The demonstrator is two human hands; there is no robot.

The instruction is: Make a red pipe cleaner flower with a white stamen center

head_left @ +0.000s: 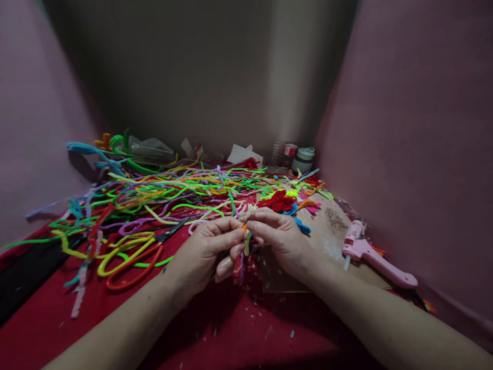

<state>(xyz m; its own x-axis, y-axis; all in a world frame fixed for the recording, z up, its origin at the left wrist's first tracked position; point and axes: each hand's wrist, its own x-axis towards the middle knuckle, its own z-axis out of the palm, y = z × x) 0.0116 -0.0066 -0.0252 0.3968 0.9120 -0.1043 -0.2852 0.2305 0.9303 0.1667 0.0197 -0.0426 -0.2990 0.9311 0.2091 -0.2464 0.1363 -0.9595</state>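
Close together in the middle of the head view, both of my hands pinch a small orange piece of pipe cleaner (244, 226). My left hand (215, 246) has thumb and forefinger pressed together on it. From the other side, the fingertips of my right hand (283, 237) close on the same piece. A bunch of tiny pale beads or stamens (251, 207) shows just above the fingertips. Below them hangs a short pale yellow strip (247, 244); whether it joins the orange piece is hidden by the fingers.
Tangled coloured pipe cleaners (181, 190) cover the table's back left. Scissors (133, 259) with yellow and red handles lie left of my hands. On the right, a pink glue gun (375, 255) rests by a cardboard sheet (285, 277). A lidded jar (303, 160) stands behind.
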